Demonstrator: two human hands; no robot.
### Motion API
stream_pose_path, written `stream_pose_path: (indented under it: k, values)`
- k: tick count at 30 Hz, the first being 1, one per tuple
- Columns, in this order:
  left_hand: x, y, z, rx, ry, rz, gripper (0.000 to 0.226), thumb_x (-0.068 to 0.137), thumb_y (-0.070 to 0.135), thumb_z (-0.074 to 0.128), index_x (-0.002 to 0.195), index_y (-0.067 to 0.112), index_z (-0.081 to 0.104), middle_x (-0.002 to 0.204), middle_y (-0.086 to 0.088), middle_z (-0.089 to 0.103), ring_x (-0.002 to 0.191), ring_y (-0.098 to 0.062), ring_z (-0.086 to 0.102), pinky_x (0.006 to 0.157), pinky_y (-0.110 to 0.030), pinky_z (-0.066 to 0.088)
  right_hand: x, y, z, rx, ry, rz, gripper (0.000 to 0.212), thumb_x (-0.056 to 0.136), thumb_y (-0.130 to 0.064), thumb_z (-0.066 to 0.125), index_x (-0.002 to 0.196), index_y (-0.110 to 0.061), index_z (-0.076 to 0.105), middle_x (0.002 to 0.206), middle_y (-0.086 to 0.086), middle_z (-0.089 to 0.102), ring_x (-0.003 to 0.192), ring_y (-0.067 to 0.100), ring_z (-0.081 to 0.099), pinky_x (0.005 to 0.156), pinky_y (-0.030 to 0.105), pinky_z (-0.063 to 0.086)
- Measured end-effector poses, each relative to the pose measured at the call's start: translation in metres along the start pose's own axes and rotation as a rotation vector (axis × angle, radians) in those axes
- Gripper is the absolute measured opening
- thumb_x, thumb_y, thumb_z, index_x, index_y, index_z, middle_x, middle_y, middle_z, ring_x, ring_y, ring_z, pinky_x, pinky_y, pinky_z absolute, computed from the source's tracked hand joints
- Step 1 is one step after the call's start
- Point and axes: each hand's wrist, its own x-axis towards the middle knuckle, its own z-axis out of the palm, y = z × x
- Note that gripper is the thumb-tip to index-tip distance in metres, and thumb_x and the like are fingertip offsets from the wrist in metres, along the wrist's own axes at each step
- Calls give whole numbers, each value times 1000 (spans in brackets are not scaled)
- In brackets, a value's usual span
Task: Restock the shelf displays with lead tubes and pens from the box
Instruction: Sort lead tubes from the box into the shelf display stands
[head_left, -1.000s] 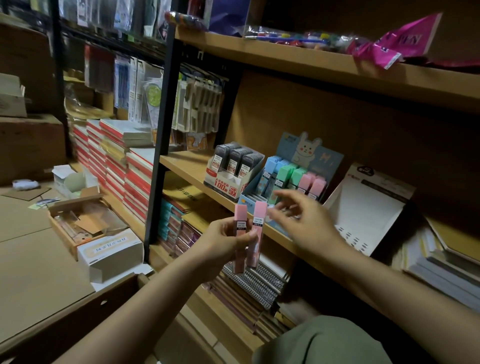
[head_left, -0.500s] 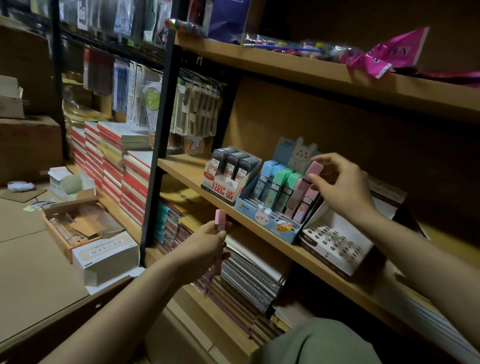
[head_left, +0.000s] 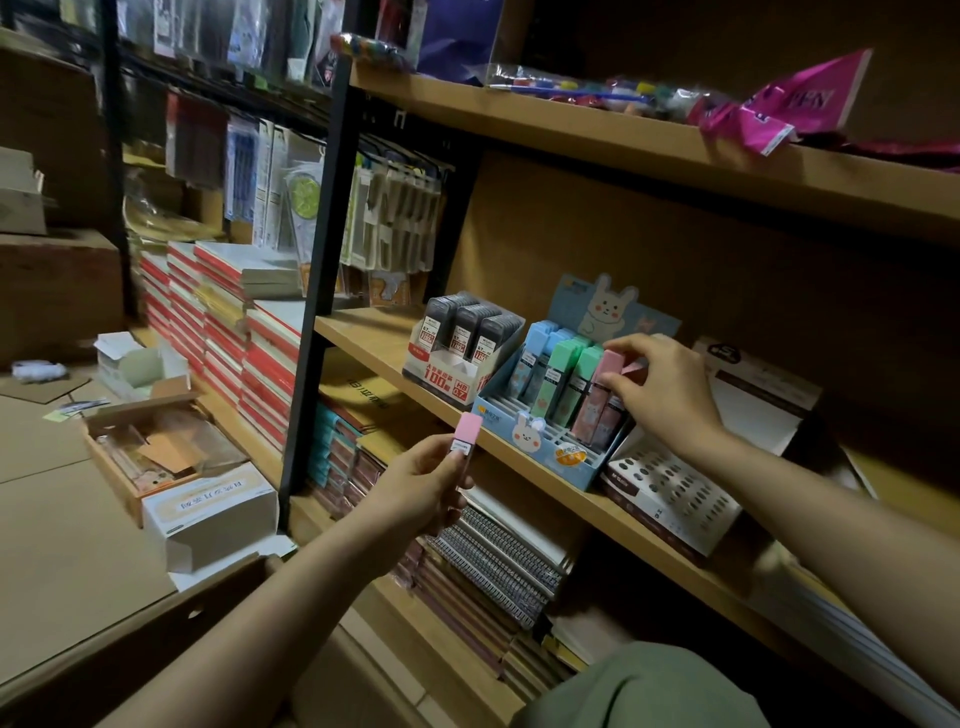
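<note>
A pink lead tube (head_left: 464, 446) stands upright in the left hand (head_left: 421, 483), below and in front of the shelf (head_left: 524, 457), with its cap clear above the curled fingers (head_left: 457, 470) and thumb that clamp its lower part. Left of that hand, on flattened cardboard, lie a white box (head_left: 208, 514) and an open brown box (head_left: 150, 447) with card scraps in it. Farther in, the right hand (head_left: 660, 389) reaches to the blue rabbit display (head_left: 550, 441) on the shelf; its thumb and fingertips pinch the cap of a second pink tube (head_left: 600, 387) that sits tilted in the display's right-hand rows. Blue tubes (head_left: 535, 358) and green tubes (head_left: 563, 374) fill the rows to the left of it, and the front slots are vacant. Just left of the display stands a red-and-white tray of dark lead cases (head_left: 467, 332). Just right of it sits a white holder (head_left: 675, 493) with rows of round holes, partly behind the right forearm. Under the shelf lie spiral notebooks (head_left: 498, 561). Beyond the black post (head_left: 322, 291) are stacked red-edged notebooks (head_left: 228, 332) and hanging packets. On the top shelf lies a magenta pack (head_left: 779, 111).
</note>
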Motion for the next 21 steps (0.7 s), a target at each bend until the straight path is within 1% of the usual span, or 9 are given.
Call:
stream_pose_path:
  k: [2, 5, 7, 9, 11, 13, 16, 19, 21]
  values:
    - [1, 1, 1, 30, 18, 3, 21, 102, 25, 44, 116, 29, 58, 86, -4, 60, 67, -15, 55, 58, -27, 42, 3, -1, 2, -2, 4, 1, 33, 82, -15, 76, 114, -15, 68, 110, 6, 66, 95, 14, 55, 81, 26, 44]
    - [2, 2, 1, 70, 22, -9, 19, 101, 23, 47, 119, 28, 52, 97, -7, 60, 73, -17, 55, 58, -26, 44, 7, -3, 5, -1, 8, 4, 34, 81, -14, 77, 114, -14, 68, 109, 6, 66, 92, 13, 56, 81, 26, 46]
    - [2, 2, 0, 100, 13, -10, 33, 98, 18, 53, 127, 30, 47, 106, -7, 59, 80, -20, 59, 63, -28, 50, 7, -3, 7, -15, 1, 8, 34, 80, -14, 77, 113, -15, 69, 108, 5, 66, 89, 11, 54, 77, 23, 43]
    - [2, 2, 0, 100, 4, -5, 47, 95, 12, 56, 137, 27, 42, 111, -7, 58, 89, -24, 62, 72, -33, 54, 4, -2, 11, -22, 2, 11, 34, 80, -14, 77, 113, -15, 69, 107, 5, 66, 86, 9, 53, 72, 16, 40]
    - [2, 2, 1, 87, -5, 9, 52, 95, 10, 56, 142, 24, 40, 112, -10, 58, 88, -23, 61, 71, -32, 54, -1, -2, 15, -18, 18, 16, 35, 80, -13, 78, 114, -14, 69, 107, 4, 65, 84, 8, 52, 67, 10, 36]
    - [1, 3, 2, 104, -7, 31, 49, 95, 11, 56, 141, 21, 42, 112, -10, 58, 89, -21, 61, 70, -30, 54, -6, -2, 21, -20, 28, 21, 36, 80, -13, 77, 115, -11, 68, 108, 5, 63, 88, 12, 54, 75, 16, 41]
    - [1, 3, 5, 167, -9, 77, 36, 95, 14, 57, 131, 16, 54, 107, -8, 63, 95, -23, 63, 80, -39, 56, -8, -2, 23, -34, 27, 17, 39, 81, -14, 77, 118, -9, 67, 111, 7, 63, 97, 19, 58, 84, 27, 47]
    - [-5, 6, 10, 202, -5, 134, 31, 95, 16, 57, 126, 16, 58, 103, -5, 65, 96, -21, 65, 76, -31, 56, -9, 0, 18, -61, 15, -32, 47, 82, -18, 76, 126, -11, 62, 113, 4, 59, 97, 15, 55, 82, 27, 47]
    - [-10, 9, 15, 224, -2, 184, 31, 96, 16, 56, 127, 16, 58, 102, -1, 66, 95, -17, 65, 69, -20, 55, -14, -2, 11, -46, 77, -98, 48, 86, -17, 72, 132, -14, 57, 115, 5, 58, 92, 9, 51, 77, 22, 45]
